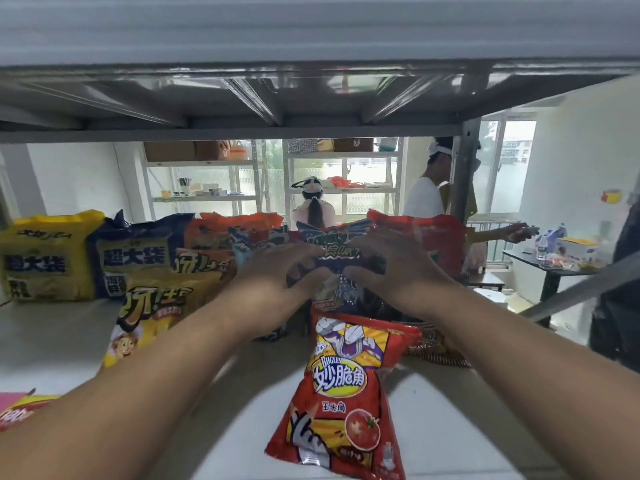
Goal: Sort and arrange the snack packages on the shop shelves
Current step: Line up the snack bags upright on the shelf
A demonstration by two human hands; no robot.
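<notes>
Both hands, left [277, 271] and right [391, 268], gripping blue bag [341, 252] upright at far shelf [52, 341]; red bag [343, 393] lying nearer.

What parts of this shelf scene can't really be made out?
- Dark blue snack bag: its middle is hidden by the left hand and right hand, head view.
- Red foil Bugles bag: bottom cut off by the frame edge.
- Pink and yellow packet: cut off at the left edge.
</notes>
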